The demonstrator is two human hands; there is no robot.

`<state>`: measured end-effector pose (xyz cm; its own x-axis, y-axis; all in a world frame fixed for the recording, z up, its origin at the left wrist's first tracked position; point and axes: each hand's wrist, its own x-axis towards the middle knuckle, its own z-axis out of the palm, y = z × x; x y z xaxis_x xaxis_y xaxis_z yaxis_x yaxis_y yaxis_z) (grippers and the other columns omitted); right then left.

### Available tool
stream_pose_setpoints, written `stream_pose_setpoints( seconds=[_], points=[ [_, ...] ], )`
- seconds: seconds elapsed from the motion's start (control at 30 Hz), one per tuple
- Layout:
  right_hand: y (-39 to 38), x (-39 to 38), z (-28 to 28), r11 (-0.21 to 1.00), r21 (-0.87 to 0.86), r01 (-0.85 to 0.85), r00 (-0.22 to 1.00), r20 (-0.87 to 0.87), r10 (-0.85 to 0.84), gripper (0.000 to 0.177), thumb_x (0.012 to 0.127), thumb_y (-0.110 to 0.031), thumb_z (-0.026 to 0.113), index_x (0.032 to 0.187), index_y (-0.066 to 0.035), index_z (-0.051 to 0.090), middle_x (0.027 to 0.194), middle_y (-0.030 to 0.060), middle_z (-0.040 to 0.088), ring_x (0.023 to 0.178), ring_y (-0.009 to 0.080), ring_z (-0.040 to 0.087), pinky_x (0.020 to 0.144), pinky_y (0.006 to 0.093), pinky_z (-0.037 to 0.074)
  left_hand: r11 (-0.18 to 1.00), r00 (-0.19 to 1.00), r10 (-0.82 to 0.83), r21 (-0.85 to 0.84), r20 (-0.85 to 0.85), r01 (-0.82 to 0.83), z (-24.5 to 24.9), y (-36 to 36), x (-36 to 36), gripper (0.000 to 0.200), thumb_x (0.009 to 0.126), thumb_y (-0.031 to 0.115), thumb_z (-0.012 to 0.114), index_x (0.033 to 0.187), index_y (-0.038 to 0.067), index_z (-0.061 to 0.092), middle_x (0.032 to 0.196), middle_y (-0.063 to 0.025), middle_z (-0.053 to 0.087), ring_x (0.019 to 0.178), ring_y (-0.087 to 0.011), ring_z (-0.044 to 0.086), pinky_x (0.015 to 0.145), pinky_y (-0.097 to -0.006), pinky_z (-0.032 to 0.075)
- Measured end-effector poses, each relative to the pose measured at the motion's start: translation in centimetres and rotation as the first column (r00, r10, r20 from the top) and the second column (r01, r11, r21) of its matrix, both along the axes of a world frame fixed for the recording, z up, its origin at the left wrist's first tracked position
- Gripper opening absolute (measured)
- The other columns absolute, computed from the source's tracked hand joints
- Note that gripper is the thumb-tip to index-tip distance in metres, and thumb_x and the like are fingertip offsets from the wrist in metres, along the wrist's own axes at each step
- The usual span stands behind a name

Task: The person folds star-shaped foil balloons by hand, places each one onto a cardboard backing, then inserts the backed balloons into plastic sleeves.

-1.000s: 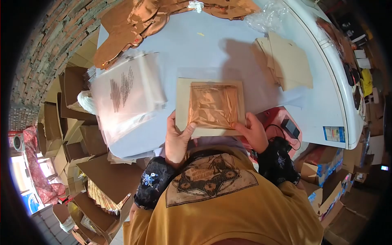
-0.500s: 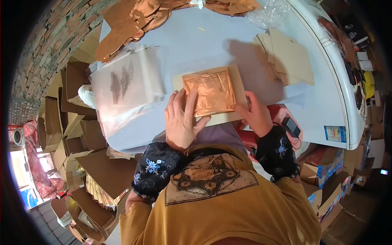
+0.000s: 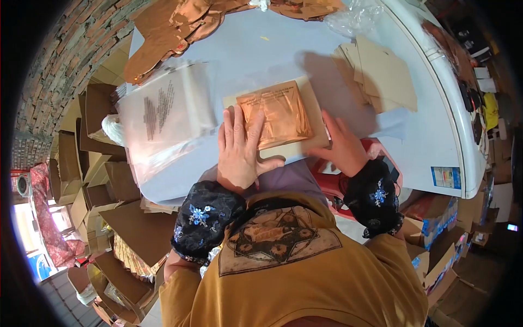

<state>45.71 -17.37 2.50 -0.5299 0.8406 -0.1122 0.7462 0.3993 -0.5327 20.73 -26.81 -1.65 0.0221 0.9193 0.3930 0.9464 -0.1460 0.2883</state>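
Note:
A copper-coloured packet in clear printed plastic lies on a beige cardboard sheet at the near part of the table. My left hand rests flat with fingers spread over the packet's left side and the cardboard's left edge. At the cardboard's right edge is my right hand, its fingers apart and nothing gripped in it. Left of the packet lies a stack of clear printed plastic bags.
Beige cardboard sheets lie at the back right. Copper-coloured material and crumpled clear plastic are along the far edge. Open cardboard boxes stand left of the table. A red object is by my right wrist.
The packet and cardboard have shifted slightly left. My right hand has moved off the packet's lower right corner to the cardboard's right edge, and my left fingers have spread flatter.

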Motion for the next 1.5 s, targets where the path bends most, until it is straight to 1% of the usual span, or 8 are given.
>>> stream_pose_setpoints(
  seconds=[0.27,0.37,0.77,0.87,1.07,1.2,1.3,1.5],
  points=[
    [7.3,-0.6,0.9,0.808,0.503,-0.307,0.916,-0.074,0.395,0.081,0.084,-0.033,0.076,0.147,0.000,0.037,0.137,0.0215,0.051,0.126,0.0366,0.048,0.107,0.0401,0.041,0.998,0.999,0.012,-0.061,-0.049,-0.015,0.2,0.6,0.4,0.103,0.075,0.069,0.067,0.154,0.013,0.033,0.158,-0.0285,0.023,0.142,-0.0524,0.026,0.112,-0.0599,0.025],
    [13.4,-5.6,1.3,0.872,0.383,-0.304,0.819,-0.362,0.445,0.060,0.096,-0.031,0.063,0.143,0.001,0.044,0.132,0.0214,0.057,0.124,0.0357,0.052,0.108,0.0399,0.039,0.998,0.998,0.014,-0.065,-0.059,-0.018,0.4,0.3,0.6,0.101,0.076,0.066,0.069,0.154,0.013,0.033,0.159,-0.0270,0.022,0.142,-0.0526,0.025,0.111,-0.0608,0.024],
    [17.5,-12.0,0.3,0.769,0.109,-0.630,0.761,-0.107,0.640,0.038,0.106,-0.030,0.044,0.119,0.000,0.064,0.106,0.0158,0.061,0.104,0.0315,0.056,0.093,0.0393,0.043,0.997,0.987,0.061,-0.030,-0.150,-0.066,1.3,1.0,1.4,0.088,0.083,0.056,0.068,0.155,0.018,0.033,0.160,-0.0211,0.024,0.145,-0.0496,0.023,0.109,-0.0659,0.027],
    [18.0,-11.9,-0.3,0.753,0.146,-0.642,0.736,-0.161,0.658,0.035,0.103,-0.028,0.051,0.121,-0.001,0.063,0.104,0.0163,0.062,0.102,0.0324,0.057,0.092,0.0400,0.044,0.998,0.988,0.059,-0.012,-0.143,-0.061,1.3,1.6,1.5,0.085,0.084,0.052,0.068,0.154,0.017,0.034,0.160,-0.0212,0.025,0.144,-0.0491,0.025,0.109,-0.0640,0.028],
    [14.2,-7.5,1.2,0.737,0.662,-0.135,0.893,-0.241,0.380,0.029,0.095,-0.024,0.063,0.116,-0.005,0.063,0.105,0.0158,0.066,0.101,0.0321,0.062,0.086,0.0430,0.050,0.997,0.996,0.077,0.014,0.044,-0.078,0.3,1.3,1.4,0.086,0.084,0.044,0.073,0.153,0.012,0.035,0.158,-0.0259,0.025,0.142,-0.0497,0.028,0.111,-0.0574,0.032],
    [6.8,-1.6,0.6,0.952,0.263,0.156,0.982,-0.145,-0.121,0.026,0.096,-0.023,0.062,0.111,-0.002,0.063,0.091,0.0148,0.069,0.084,0.0300,0.067,0.074,0.0377,0.052,0.994,0.994,0.085,0.056,0.061,-0.089,-0.3,1.3,1.4,0.087,0.083,0.042,0.075,0.153,0.010,0.034,0.156,-0.0268,0.027,0.139,-0.0497,0.033,0.110,-0.0562,0.034],
    [4.3,-0.7,-1.3,0.975,-0.143,0.172,0.915,-0.344,-0.212,0.027,0.097,-0.026,0.062,0.108,-0.001,0.065,0.081,0.0130,0.066,0.078,0.0215,0.066,0.070,0.0338,0.050,0.994,0.995,0.091,0.061,0.044,-0.093,-0.1,1.4,1.4,0.088,0.083,0.041,0.076,0.153,0.010,0.034,0.157,-0.0270,0.026,0.138,-0.0499,0.034,0.110,-0.0552,0.034],
    [4.7,-1.5,-2.2,0.915,-0.383,0.124,0.832,-0.462,-0.306,0.026,0.097,-0.027,0.062,0.103,-0.001,0.065,0.079,-0.0019,0.060,0.073,0.0062,0.054,0.063,0.0254,0.044,0.991,0.992,0.087,0.096,0.087,-0.095,-0.5,1.5,1.2,0.096,0.079,0.042,0.079,0.155,0.010,0.030,0.158,-0.0268,0.024,0.140,-0.0498,0.032,0.111,-0.0553,0.033]
  ],
)
